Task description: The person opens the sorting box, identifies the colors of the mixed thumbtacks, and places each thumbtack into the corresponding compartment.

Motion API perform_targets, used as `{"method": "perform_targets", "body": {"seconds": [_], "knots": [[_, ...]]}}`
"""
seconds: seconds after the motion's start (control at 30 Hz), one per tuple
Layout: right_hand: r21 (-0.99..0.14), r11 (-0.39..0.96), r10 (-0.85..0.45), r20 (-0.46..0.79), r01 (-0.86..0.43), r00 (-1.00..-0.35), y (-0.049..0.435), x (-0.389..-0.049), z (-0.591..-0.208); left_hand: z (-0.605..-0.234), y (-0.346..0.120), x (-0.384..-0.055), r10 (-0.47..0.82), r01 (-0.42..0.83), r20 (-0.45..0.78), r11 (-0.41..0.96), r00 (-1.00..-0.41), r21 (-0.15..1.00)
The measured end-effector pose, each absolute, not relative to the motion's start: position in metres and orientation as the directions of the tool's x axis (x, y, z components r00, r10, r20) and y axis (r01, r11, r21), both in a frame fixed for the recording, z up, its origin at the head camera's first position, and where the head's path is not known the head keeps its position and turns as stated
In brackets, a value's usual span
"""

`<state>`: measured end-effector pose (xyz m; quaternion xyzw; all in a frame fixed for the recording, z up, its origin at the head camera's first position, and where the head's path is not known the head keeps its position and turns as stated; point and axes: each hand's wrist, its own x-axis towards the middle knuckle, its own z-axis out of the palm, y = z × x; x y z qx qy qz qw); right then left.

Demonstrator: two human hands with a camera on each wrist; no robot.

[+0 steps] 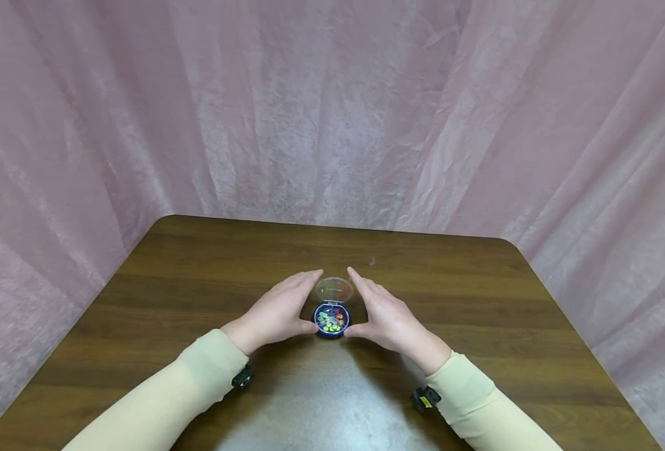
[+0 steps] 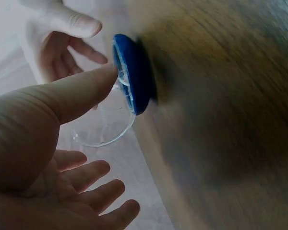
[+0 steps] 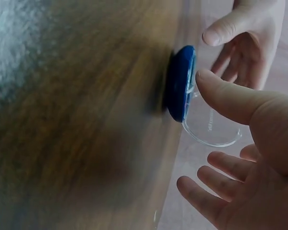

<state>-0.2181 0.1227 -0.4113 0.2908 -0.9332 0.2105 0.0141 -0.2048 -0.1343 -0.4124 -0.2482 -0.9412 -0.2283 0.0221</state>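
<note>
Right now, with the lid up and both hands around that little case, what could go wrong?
The blue case sits open, clear lid raised over small coloured pieces. A nudge from the left hand or right hand might tip it and scatter them. A thumb catching the thin lid could strain its hinge.

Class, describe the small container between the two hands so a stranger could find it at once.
Start at the brown wooden table before the pink curtain. Near its middle, the left hand and right hand flank a small round blue case. Its clear lid stands open, and coloured bits fill it.
</note>
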Motion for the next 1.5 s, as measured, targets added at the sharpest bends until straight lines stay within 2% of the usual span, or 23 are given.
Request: {"method": "perform_targets", "body": {"seconds": [0.23,0.47,0.67,0.9,1.27,1.5], "knots": [[-0.318,0.749,-0.555,0.179,-0.581,-0.812,0.118,-0.221,-0.418,-0.418,-0.127,-0.208,0.490,0.530,0.204,0.800,-0.848,0.281],[-0.241,0.728,-0.579,0.284,-0.642,-0.764,0.118,-0.221,-0.421,-0.423,-0.122,-0.208,0.511,0.569,0.295,0.806,-0.807,0.164],[-0.199,0.698,-0.601,0.360,-0.688,-0.714,0.119,-0.221,-0.422,-0.426,-0.118,-0.208,0.552,0.626,0.371,0.772,-0.747,0.110],[-0.154,0.694,-0.619,0.371,-0.703,-0.693,0.118,-0.220,-0.424,-0.429,-0.117,-0.206,0.624,0.684,0.391,0.729,-0.677,0.021],[-0.118,0.668,-0.668,0.340,-0.734,-0.662,0.119,-0.217,-0.426,-0.434,-0.118,-0.199,0.670,0.697,0.341,0.715,-0.659,-0.058],[-0.130,0.656,-0.680,0.326,-0.744,-0.657,0.118,-0.217,-0.427,-0.433,-0.120,-0.195,0.660,0.682,0.301,0.730,-0.688,-0.042]]}}
